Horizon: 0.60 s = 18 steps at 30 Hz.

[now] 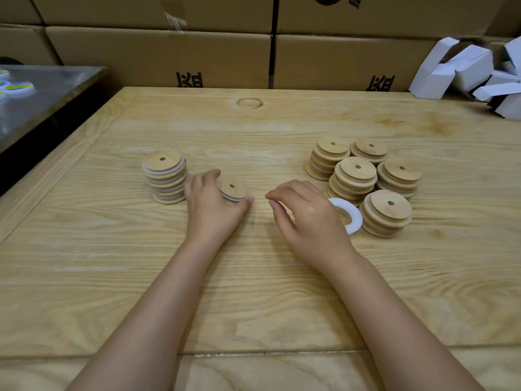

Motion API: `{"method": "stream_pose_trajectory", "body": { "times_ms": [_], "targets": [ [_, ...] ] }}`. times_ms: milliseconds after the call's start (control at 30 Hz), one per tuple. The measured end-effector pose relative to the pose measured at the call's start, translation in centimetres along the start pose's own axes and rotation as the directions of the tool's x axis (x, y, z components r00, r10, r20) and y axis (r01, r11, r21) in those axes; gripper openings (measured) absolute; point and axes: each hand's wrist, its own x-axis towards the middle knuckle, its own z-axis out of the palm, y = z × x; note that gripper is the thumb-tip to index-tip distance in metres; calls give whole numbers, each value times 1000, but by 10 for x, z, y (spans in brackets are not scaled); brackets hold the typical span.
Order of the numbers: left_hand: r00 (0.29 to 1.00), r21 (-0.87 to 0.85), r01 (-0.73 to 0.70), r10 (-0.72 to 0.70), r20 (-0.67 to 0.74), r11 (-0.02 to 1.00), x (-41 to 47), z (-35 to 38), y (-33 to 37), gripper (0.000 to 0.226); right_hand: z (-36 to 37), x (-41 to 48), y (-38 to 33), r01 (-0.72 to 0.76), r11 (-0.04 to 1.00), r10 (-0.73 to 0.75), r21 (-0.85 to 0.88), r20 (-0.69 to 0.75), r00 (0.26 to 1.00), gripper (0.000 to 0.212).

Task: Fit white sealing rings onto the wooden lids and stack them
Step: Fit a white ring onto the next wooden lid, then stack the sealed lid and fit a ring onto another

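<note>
The ringed stack [166, 176], wooden lids with white bands showing between them, stood left of centre on the wooden table [253, 292]; its top lid sat slightly askew. Just right of that stack, the left hand [212, 206] pinched a ringed lid [232, 189] between thumb and fingers, tilted, its white seal showing along the lower edge. The little-finger side of the hand lay almost against the stack's side; whether it touched could not be told.

Further right of the stack, past a narrow strip of bare wood, the right hand [306, 215] hovered with fingers loosely curled and nothing seen between its fingertips. A loose white ring [349, 218] lay flat just beyond it, partly hidden by the hand. Right again stood a cluster of bare lid stacks [353, 179], five of them packed close, the nearest one's edge beside the loose ring.

Behind the ringed stack the table ran open to its far edge, which met a wall of cardboard boxes [158, 55]. In front of the stack, only the two forearms crossed the broad stretch of wood down to the near edge. Left of the stack the table's raised border was near, and beyond it sat a grey metal surface [50, 86]. Far to the right of the stack, folded white cartons [465, 71] were heaped in the back corner.
</note>
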Motion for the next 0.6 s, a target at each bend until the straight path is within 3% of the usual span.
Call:
{"method": "stream_pose_trajectory", "body": {
  "times_ms": [200,300,433,600],
  "targets": [
    [998,136,-9,1,61,991,-3,2,-1,79,0,0,0,8,1000,-7,-15,17,1000,12],
    [994,162,-84,71,86,983,-3,-1,-1,64,0,0,-1,10,1000,-10,-13,25,1000,13],
    [965,133,-264,260,42,955,-7,-5,-1,27,0,0,-1,26,999,-25,-20,31,999,10],
    [969,195,-247,241,55,949,-5,-7,0,20,-1,0,-1,38,998,-39,-42,-23,999,10]
  ]
}}
